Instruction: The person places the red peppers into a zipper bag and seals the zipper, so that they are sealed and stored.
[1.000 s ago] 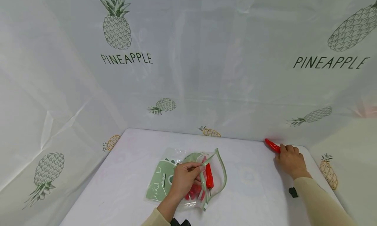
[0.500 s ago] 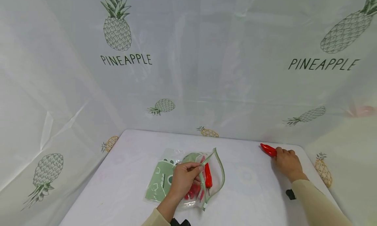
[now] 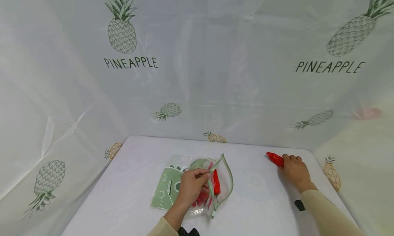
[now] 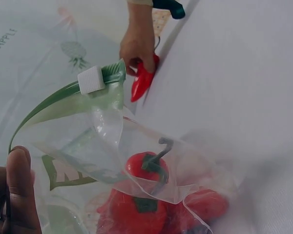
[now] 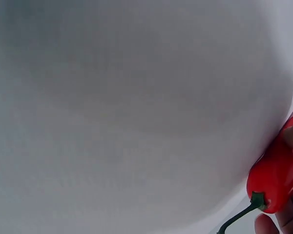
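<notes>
Two hands work on a white table (image 3: pixel 129 191) closed in on three sides by a pale plastic sheet (image 3: pixel 197 75) printed with pineapples and the word PINEAPPLE. Near the table's front middle lies a clear zip bag (image 3: pixel 172 186) with green printing and a green zip strip. Its mouth faces right and stands open, the zip strip curving up in a loop, and a white slider (image 4: pixel 92 80) sits at the strip's end in the left wrist view. Inside the bag lie several red peppers (image 4: pixel 146 168) with dark green stems, piled together towards the bag's bottom.

The left hand (image 3: pixel 192 186) rests on the bag, its fingers curled, pinching the near edge of the opening between thumb and fingertips so that the mouth is held up off the table. The right hand (image 3: pixel 293 171) is well apart from the bag, at the far right corner of the table. It holds a loose red pepper (image 3: pixel 275 158), fingers curled round its stem end while the pointed tip sticks out to the left, low over the tabletop. In the right wrist view, the same pepper's green stem shows just beside the fingertips (image 5: pixel 266 225).
</notes>
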`<control>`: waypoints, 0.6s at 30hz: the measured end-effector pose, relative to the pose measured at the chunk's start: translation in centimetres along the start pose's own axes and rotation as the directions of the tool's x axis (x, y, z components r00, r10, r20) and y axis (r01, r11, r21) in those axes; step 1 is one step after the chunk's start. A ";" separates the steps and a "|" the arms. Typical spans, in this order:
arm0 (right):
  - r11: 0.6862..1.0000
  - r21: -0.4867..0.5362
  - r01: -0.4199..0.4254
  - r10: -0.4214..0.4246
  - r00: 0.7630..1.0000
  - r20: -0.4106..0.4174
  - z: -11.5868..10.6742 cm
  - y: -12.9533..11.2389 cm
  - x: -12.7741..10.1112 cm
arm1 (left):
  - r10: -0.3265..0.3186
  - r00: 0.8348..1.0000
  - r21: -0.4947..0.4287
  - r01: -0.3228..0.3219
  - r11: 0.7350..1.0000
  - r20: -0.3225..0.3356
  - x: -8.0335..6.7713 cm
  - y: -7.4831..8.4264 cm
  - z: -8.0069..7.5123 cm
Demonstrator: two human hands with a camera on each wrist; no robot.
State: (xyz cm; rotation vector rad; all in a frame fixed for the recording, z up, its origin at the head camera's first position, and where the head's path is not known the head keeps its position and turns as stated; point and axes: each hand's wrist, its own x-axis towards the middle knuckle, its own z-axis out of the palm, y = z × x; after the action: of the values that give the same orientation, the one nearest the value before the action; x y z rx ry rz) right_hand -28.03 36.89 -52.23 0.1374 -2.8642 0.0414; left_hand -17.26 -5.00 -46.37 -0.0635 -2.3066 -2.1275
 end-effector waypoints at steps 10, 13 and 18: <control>1.000 -0.007 0.013 -0.013 0.999 -0.042 0.0 -1.3 -0.7 | -0.010 1.000 0.042 0.011 0.999 -0.011 -0.4 0.7 0.2; 1.000 0.012 0.018 -0.017 0.998 -0.058 0.0 -1.7 -0.7 | -0.010 1.000 0.047 0.010 0.999 -0.015 -1.1 2.2 0.2; 0.999 0.020 0.040 -0.038 0.993 -0.108 -0.3 -2.4 -0.9 | 0.003 1.000 0.032 -0.003 0.999 -0.017 -1.6 3.2 0.2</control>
State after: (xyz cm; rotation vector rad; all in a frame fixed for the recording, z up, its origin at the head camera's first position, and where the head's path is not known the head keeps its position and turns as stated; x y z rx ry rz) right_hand -26.87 34.63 -52.17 0.1893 -2.7533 0.0711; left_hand -15.52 -4.58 -43.29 -0.0483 -2.3294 -2.0802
